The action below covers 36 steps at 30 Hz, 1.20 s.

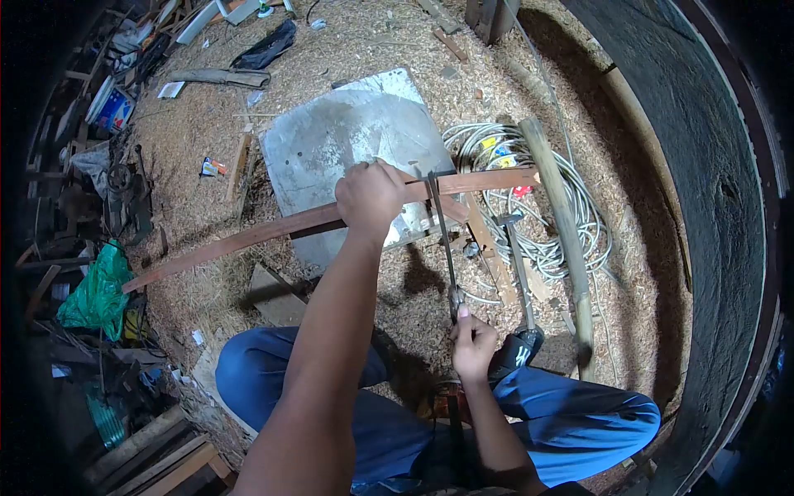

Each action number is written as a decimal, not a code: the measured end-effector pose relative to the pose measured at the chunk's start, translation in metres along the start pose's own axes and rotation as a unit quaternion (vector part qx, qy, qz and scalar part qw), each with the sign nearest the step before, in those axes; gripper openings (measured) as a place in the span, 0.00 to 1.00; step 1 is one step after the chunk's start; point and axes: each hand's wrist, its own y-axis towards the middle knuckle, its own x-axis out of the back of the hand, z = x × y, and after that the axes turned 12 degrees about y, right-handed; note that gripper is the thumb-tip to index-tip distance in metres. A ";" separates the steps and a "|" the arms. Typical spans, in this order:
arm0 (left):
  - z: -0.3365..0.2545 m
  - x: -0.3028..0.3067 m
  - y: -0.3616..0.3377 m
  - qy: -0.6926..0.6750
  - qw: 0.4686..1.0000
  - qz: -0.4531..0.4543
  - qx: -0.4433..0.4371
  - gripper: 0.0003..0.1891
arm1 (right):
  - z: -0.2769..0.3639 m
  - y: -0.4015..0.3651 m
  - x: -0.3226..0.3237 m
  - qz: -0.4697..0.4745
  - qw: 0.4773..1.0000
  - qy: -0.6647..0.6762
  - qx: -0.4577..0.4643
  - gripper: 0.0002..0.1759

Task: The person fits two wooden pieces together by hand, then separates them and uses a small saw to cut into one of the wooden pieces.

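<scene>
My left hand (pixel 369 198) is closed over a long, slightly bowed reddish wooden strip (pixel 273 225), pressing it down above a worn metal-topped slab (pixel 331 124). The strip runs from the green plastic bag at the left to a round pole (pixel 556 223) at the right. In my right hand (pixel 474 343), close to my knees, is the handle of what looks like a handsaw (pixel 442 227), seen nearly edge-on. Its long dark blade lies across the strip, right of my left hand. A short reddish wood piece (pixel 451 209) shows under the strip beside the blade.
Right of the slab lie a coil of grey cable (pixel 591 215), a hammer (pixel 521 273) and a flat wooden offcut (pixel 490 248). A large dark timber (pixel 703 165) curves along the right side. Clutter and a green plastic bag (pixel 98 289) fill the left. Wood shavings cover the ground.
</scene>
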 end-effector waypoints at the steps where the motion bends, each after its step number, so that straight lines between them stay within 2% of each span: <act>1: 0.000 -0.001 -0.001 -0.003 1.000 -0.004 0.001 0.22 | 0.001 0.006 -0.004 -0.001 1.000 -0.001 -0.001 0.31; 4: 0.002 -0.005 -0.001 0.008 1.000 0.001 -0.005 0.22 | 0.012 0.026 -0.024 -0.008 0.999 -0.002 0.032 0.29; 7: 0.002 -0.004 -0.001 -0.008 1.000 0.000 -0.005 0.22 | 0.025 0.010 -0.013 0.005 1.000 0.011 -0.001 0.32; 8: 0.001 -0.003 0.001 -0.008 1.000 -0.003 -0.006 0.22 | -0.003 0.004 -0.002 0.004 1.000 0.017 0.021 0.32; 9: 0.001 -0.002 0.001 -0.006 1.000 0.002 -0.008 0.22 | -0.001 0.003 -0.001 0.004 1.000 0.017 0.022 0.32; 13: 0.002 -0.005 0.000 -0.014 1.000 -0.005 -0.014 0.22 | 0.005 0.014 -0.008 -0.001 0.999 -0.047 0.008 0.32; 17: 0.002 -0.005 -0.003 -0.007 1.000 -0.003 -0.012 0.22 | 0.012 0.015 -0.015 0.006 0.999 -0.030 0.015 0.32; 19: 0.000 -0.003 -0.001 0.004 1.000 -0.003 -0.004 0.21 | 0.005 -0.003 -0.004 0.001 0.999 0.042 0.000 0.31; 20: 0.000 -0.003 0.001 0.004 1.000 -0.003 -0.004 0.21 | 0.005 -0.008 -0.003 -0.001 0.999 0.045 0.024 0.31; 24: 0.001 -0.004 -0.001 -0.008 1.000 -0.006 -0.010 0.21 | 0.016 0.016 -0.014 0.003 0.999 -0.046 0.027 0.31; 27: 0.001 -0.005 -0.001 -0.007 1.000 -0.009 -0.011 0.21 | 0.014 0.024 -0.025 0.004 1.000 -0.002 -0.001 0.31; 28: 0.001 -0.005 -0.002 -0.011 1.000 -0.013 -0.011 0.21 | 0.022 0.017 -0.022 0.007 1.000 0.003 0.024 0.30; 32: 0.000 -0.003 0.000 -0.007 1.000 0.002 0.001 0.20 | 0.011 -0.008 -0.004 0.003 1.000 0.017 0.022 0.31; 35: 0.001 -0.002 0.000 -0.009 1.000 0.007 -0.005 0.21 | 0.002 0.017 -0.010 0.014 1.000 -0.017 0.009 0.31; 36: 0.001 -0.004 0.000 -0.012 1.000 0.003 -0.006 0.21 | 0.025 0.024 -0.021 0.015 0.999 -0.025 0.024 0.31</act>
